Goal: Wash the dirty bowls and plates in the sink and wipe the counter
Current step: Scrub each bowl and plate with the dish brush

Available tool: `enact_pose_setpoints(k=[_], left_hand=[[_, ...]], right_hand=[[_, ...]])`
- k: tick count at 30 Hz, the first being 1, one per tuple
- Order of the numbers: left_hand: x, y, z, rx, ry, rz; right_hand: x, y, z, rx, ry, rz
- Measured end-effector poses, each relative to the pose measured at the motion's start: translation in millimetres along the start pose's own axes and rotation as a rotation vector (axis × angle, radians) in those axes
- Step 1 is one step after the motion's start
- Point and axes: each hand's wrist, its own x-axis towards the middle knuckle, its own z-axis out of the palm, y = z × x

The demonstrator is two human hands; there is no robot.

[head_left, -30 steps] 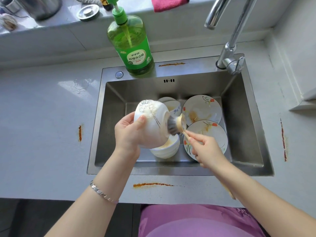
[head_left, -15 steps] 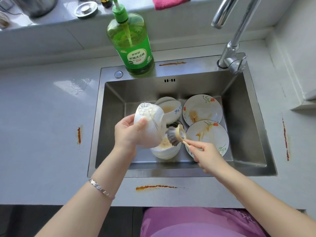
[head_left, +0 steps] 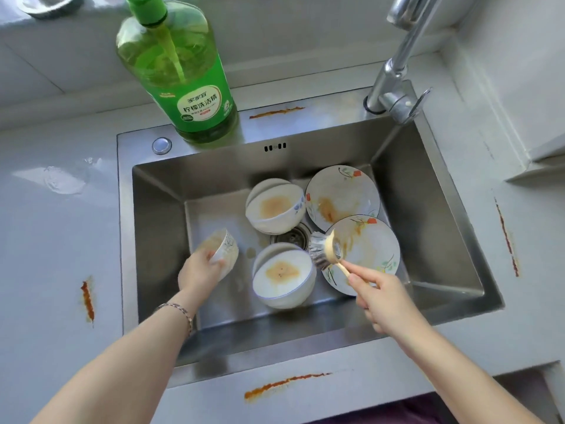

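Left hand: our left hand (head_left: 200,272) curls its fingers round the rim of a small bowl (head_left: 223,247), which is tilted on its side low at the left of the sink (head_left: 443,228); we cannot tell whether it touches the basin floor.
Right hand: our right hand (head_left: 380,298) pinches the wooden handle of a dish brush (head_left: 325,249), whose bristle head sits at the left edge of the near plate (head_left: 371,255).
Bowls waiting: we see a front stack (head_left: 282,276) and a back stack (head_left: 275,206), both smeared brown inside, either side of the drain (head_left: 292,237).
Plates: the far plate (head_left: 342,192) lies partly under the near one; both are stained.
Counter: we count orange streaks (head_left: 286,384) on the white counter (head_left: 46,255) around the sink.
Behind the sink: a green soap bottle (head_left: 183,78) stands at the back rim, and the faucet (head_left: 394,78) is at the right.
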Motion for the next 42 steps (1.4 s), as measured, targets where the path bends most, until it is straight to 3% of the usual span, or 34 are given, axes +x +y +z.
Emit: enact_pose_setpoints(k=[10,16,19,22,25,29,35,42], left_hand=[[35.6,-27.1,29.9,-0.1,-0.061,0.044],[41.3,-31.5,38.3,-0.065,-0.198,0.026],[25.3,-10.2,35.2,-0.156,-0.084,0.094],[-5.6,39.2,38.0,-0.237,0.04,0.328],[-26.6,91.0,60.6,-0.249,-0.169,0.43],[-20.9,142.2,106.0,-0.104,-0.447,0.383],[5.1,162.1,143.4,0.012,-0.508,0.355],[-2.1,163.6,143.2,-0.208,-0.63,0.225]], right_hand=[[14.7,-2.3,19.9,-0.011,0.009,0.022],[18.5,-2.3,6.3,-0.038,0.003,-0.01],[18.9,-4.6,-13.0,-0.088,-0.016,-0.051],[19.8,-7.8,-48.9,-0.167,-0.012,-0.109],[20.7,-7.1,-80.7,-0.273,-0.039,-0.17],[24.0,-0.2,-108.8,-0.216,-0.063,-0.171],[34.7,18.6,-149.2,-0.1,-0.012,-0.124],[49.2,35.3,-167.5,-0.05,0.004,-0.087]])
